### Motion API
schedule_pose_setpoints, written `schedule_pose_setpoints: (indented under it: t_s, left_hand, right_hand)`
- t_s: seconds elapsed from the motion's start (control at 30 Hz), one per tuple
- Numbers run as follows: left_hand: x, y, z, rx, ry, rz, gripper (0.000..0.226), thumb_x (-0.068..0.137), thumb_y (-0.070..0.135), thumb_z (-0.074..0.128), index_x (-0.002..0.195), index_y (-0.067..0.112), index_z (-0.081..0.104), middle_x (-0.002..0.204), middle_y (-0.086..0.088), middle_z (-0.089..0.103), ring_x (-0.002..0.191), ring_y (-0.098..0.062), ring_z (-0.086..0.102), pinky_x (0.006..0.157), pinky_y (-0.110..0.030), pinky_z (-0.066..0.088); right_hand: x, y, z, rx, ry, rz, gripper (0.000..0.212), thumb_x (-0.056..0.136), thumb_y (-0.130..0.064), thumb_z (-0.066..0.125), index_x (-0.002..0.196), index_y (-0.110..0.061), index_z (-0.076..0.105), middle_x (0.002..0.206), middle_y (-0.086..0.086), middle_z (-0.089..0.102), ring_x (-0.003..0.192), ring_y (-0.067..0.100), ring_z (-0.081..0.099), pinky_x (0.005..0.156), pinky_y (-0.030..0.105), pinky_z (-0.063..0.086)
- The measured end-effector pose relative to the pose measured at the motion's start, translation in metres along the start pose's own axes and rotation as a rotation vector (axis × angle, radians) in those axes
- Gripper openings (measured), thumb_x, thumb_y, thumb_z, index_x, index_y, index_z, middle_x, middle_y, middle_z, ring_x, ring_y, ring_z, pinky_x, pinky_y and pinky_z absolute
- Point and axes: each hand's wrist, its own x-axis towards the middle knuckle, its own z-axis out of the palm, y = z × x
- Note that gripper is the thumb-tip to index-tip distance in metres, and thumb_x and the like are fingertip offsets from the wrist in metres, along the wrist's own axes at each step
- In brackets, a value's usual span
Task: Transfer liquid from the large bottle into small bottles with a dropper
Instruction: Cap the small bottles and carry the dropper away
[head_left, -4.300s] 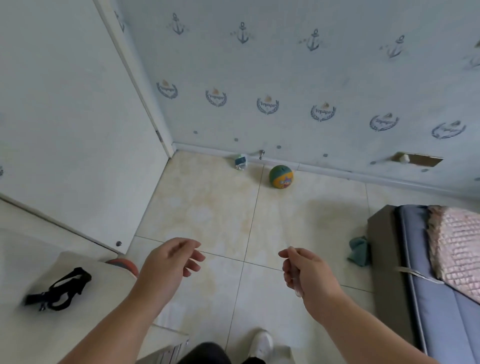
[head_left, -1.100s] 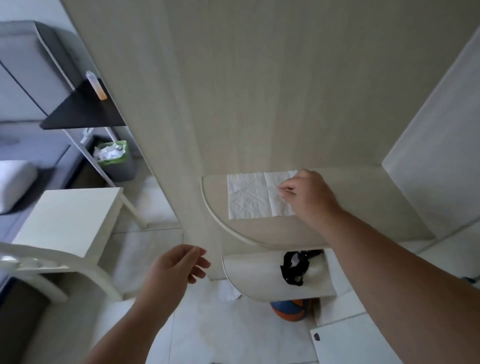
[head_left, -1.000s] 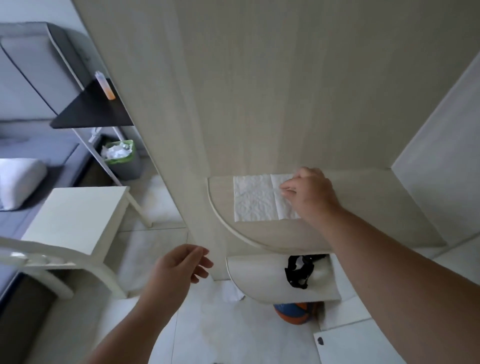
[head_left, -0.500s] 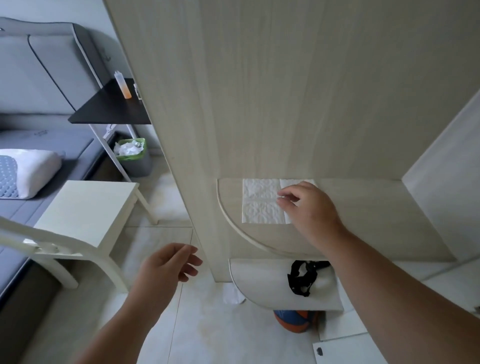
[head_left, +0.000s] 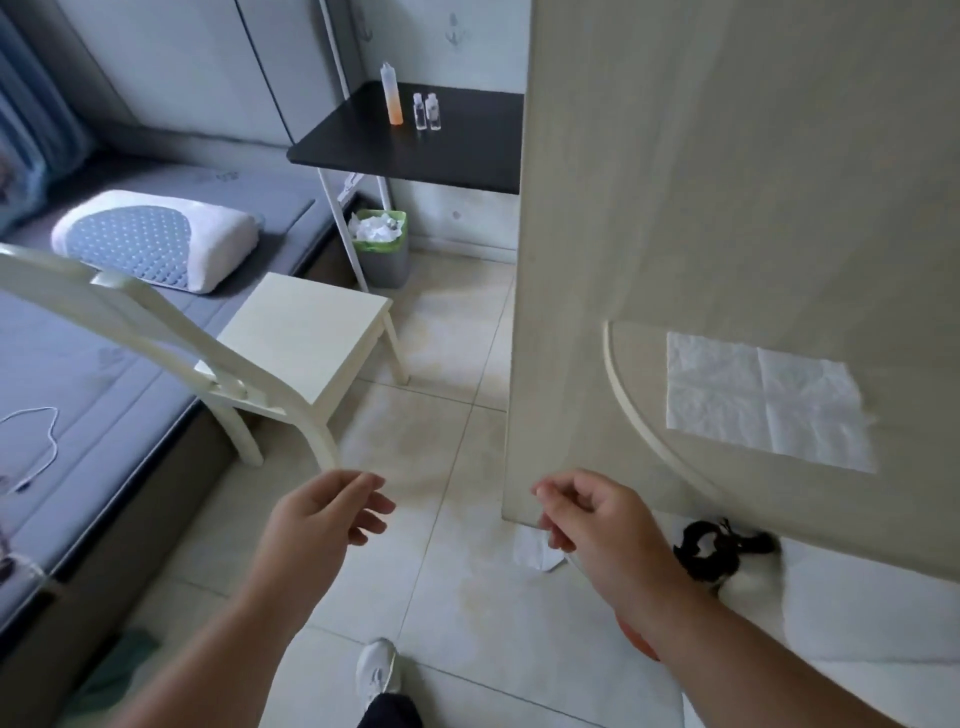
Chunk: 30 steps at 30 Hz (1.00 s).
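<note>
Pale tiled floor (head_left: 447, 587) is stretching beneath both hands; well off to the left of the left hand a grey bed (head_left: 78, 364) is lying along the wall, carrying a white and grey pillow (head_left: 156, 244) and a white cable (head_left: 36, 447); a tall pale wooden panel (head_left: 701, 182) is rising just beyond the right hand, with a rounded shelf (head_left: 649, 415) jutting from it and a white tissue (head_left: 763, 400) lying flat on that shelf, up and to the right of the right hand; a cream chair (head_left: 291, 343) is standing just ahead of the left hand, its back toward the camera; far ahead of both hands a black worktop (head_left: 415, 150) is carrying the large bottle (head_left: 391, 101), which is standing upright with orange liquid low inside, and two small bottles (head_left: 427, 111) are standing touching or nearly so just to its right; below the worktop a grey bin (head_left: 382, 249) with a green liner is holding crumpled paper; a black strap (head_left: 722, 551) is lying just to the right of the right hand on a lower shelf; the left hand (head_left: 317, 525) is hanging open in the air with fingers loosely curved, holding nothing; the right hand (head_left: 597, 525) is curling its fingers, and a thin clear thing, seemingly the dropper (head_left: 571, 558), is sticking out below it, too blurred for certainty.
</note>
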Motion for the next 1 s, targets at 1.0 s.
schedule_pose_setpoints:
  t_s: [1.0]
  left_hand:
    - [0.35, 0.04, -0.169, 0.042, -0.07, -0.1, 0.021, 0.101, 0.016, 0.056, 0.093, 0.014, 0.076, 0.085, -0.005, 0.077, 0.068, -0.017, 0.07, 0.07, -0.037, 0.052]
  right_hand:
    - [0.33, -0.08, 0.224, 0.17, 0.193, 0.255, 0.016, 0.098, -0.015, 0.063, 0.088, -0.012, 0.075, 0.062, -0.007, 0.065, 0.056, 0.008, 0.058, 0.057, 0.024, 0.049]
